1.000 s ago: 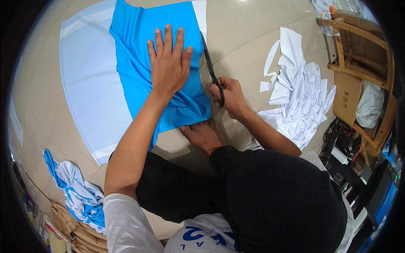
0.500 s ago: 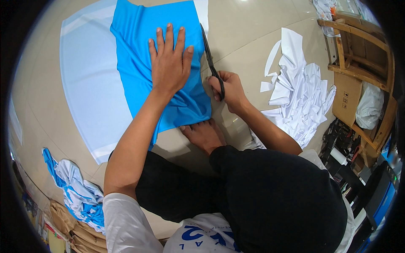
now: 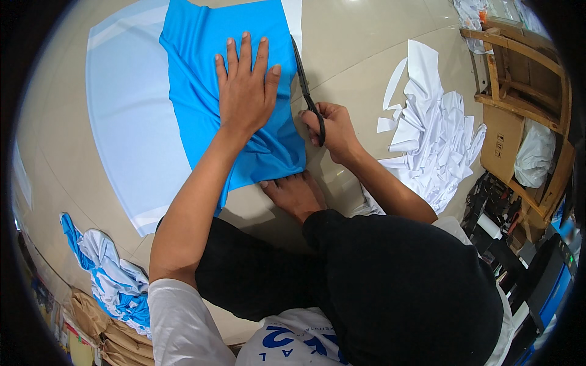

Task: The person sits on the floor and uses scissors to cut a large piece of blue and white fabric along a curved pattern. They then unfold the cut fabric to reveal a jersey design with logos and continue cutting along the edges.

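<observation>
A bright blue fabric piece (image 3: 201, 67) lies on the tiled floor, with folds below my left hand. My left hand (image 3: 245, 97) presses flat on it, fingers spread and pointing away from me. At the fabric's right edge, my right hand (image 3: 332, 130) grips the handles of black scissors (image 3: 305, 85). Their blades point away from me along that edge, beside a narrow white strip (image 3: 293, 15). A pale white fabric sheet (image 3: 131, 116) shows to the left, partly covered by the blue piece. My bare foot (image 3: 296, 194) touches the near edge of the blue fabric.
White fabric scraps (image 3: 436, 134) are heaped on the floor (image 3: 348, 36) at right. Beyond them stand a wooden frame (image 3: 519, 104) and a cardboard box (image 3: 502, 143). A crumpled blue-and-white cloth pile (image 3: 113, 274) lies at lower left, near brown wrapping (image 3: 119, 332).
Very little differs. The scissors' tip sits slightly lower along the blue fabric's edge, and my left hand stays pressed in almost the same spot.
</observation>
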Motion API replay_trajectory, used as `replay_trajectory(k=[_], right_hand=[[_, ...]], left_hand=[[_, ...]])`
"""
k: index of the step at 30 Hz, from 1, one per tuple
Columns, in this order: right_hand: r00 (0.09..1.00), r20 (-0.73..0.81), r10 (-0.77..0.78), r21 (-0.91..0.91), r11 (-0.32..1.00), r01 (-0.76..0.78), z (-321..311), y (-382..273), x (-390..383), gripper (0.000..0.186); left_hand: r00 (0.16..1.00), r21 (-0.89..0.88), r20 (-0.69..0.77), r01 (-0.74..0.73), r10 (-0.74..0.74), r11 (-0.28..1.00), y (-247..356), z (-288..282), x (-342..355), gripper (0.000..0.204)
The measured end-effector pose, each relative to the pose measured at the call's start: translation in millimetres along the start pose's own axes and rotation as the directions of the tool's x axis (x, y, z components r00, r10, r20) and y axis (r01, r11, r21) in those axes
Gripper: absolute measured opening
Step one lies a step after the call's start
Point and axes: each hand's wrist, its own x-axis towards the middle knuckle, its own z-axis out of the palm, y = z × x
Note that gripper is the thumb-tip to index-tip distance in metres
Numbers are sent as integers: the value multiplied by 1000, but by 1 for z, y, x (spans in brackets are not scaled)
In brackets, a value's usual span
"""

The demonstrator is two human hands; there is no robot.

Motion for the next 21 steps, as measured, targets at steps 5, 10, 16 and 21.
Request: replay_trajectory(k=[5,10,16,21], right_hand=[[1000,0,-14,-25,1000,14,1,-4,5,26],[998,8,-56,21,998,56,1,-10,13,25],[999,34,-37,32,999,35,1,-13,14,24],[999,9,-51,51,997,50,2,-12,16,21]], left_hand=[[1000,2,1,-2,2,1000,0,-1,0,57],[1000,25,-8,-12,12,1000,-1,-1,0,59],[1000,27,-5,-9,9,1000,0,0,0,59],[1000,35,3,-8,8,999,0,0,0,59]])
